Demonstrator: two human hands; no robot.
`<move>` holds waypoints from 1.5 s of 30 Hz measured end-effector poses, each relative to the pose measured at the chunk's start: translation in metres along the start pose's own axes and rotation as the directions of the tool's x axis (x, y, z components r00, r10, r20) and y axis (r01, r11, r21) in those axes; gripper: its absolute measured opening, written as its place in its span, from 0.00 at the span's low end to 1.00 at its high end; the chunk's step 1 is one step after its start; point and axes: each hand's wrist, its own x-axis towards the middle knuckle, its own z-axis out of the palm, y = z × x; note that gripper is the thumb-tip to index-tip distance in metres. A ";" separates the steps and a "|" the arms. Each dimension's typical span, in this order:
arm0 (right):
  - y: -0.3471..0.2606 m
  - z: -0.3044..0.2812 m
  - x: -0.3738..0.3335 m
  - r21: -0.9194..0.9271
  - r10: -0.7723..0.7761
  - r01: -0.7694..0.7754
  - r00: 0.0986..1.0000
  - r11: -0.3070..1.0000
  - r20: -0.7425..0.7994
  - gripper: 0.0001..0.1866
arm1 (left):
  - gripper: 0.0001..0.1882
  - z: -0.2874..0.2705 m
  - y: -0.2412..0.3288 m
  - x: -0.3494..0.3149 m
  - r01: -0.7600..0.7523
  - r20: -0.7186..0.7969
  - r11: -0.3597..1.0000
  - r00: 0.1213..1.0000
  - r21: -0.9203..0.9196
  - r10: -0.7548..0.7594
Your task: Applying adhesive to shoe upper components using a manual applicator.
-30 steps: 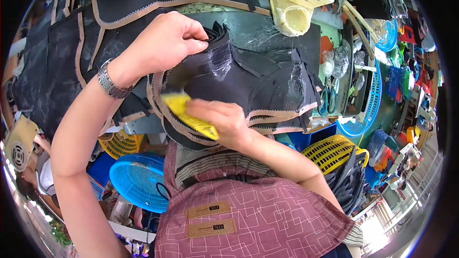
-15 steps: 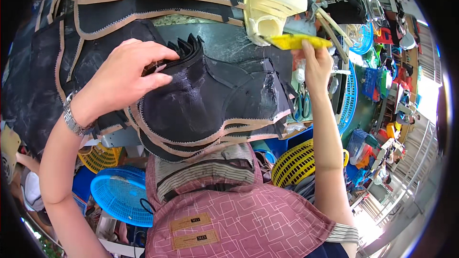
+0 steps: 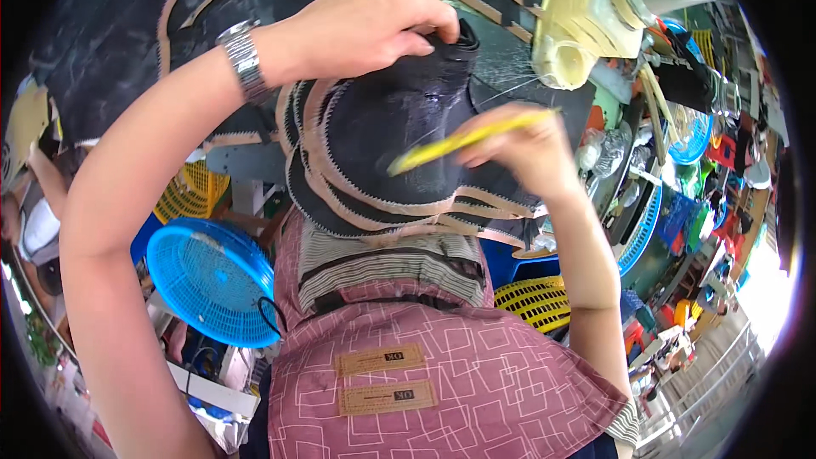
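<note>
A stack of black shoe-upper pieces (image 3: 374,132) with tan zigzag edges lies before me, its top piece bent up into a curl at the far end. My left hand (image 3: 374,25), a metal watch on its wrist, pinches that curled edge. My right hand (image 3: 518,149) is closed round a long yellow brush (image 3: 463,140), smeared by motion. The brush's tip slants down to the left over a shiny wet area on the top piece; its bristles are too blurred to make out. Thin glue strands stretch near a cream glue bottle (image 3: 586,21) with an open round mouth, beyond my right hand.
More black pieces (image 3: 110,59) cover the table's left side. Below its near edge are a blue basket (image 3: 208,280) and yellow baskets (image 3: 535,302). Clear plastic bags (image 3: 605,151) and tools crowd the right. Another person's arm (image 3: 49,183) shows at the far left.
My right hand has brought the yellow brush from the bottle's mouth down and left, over the top piece. My left hand now grips the curled edge. The view has shifted.
</note>
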 end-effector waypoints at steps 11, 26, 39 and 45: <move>-0.015 0.029 0.036 -0.713 -0.485 0.514 0.830 0.477 0.275 0.16 | 0.13 0.003 -0.007 -0.004 -0.155 0.023 0.979 0.988 0.131 0.153; 0.039 -0.020 -0.049 -0.725 -0.482 0.208 0.855 0.656 -0.191 0.09 | 0.19 0.004 0.003 -0.007 -0.292 0.075 0.873 0.955 0.390 0.286; 0.028 -0.019 -0.078 -0.791 -0.338 0.098 0.930 0.605 -0.144 0.13 | 0.04 -0.007 0.052 0.009 -0.136 0.047 0.909 0.991 0.393 0.128; -0.015 -0.077 -0.124 -0.038 -0.228 0.623 0.228 0.782 -0.947 0.11 | 0.06 -0.071 0.111 -0.026 0.226 -0.075 0.948 0.966 -0.227 -0.248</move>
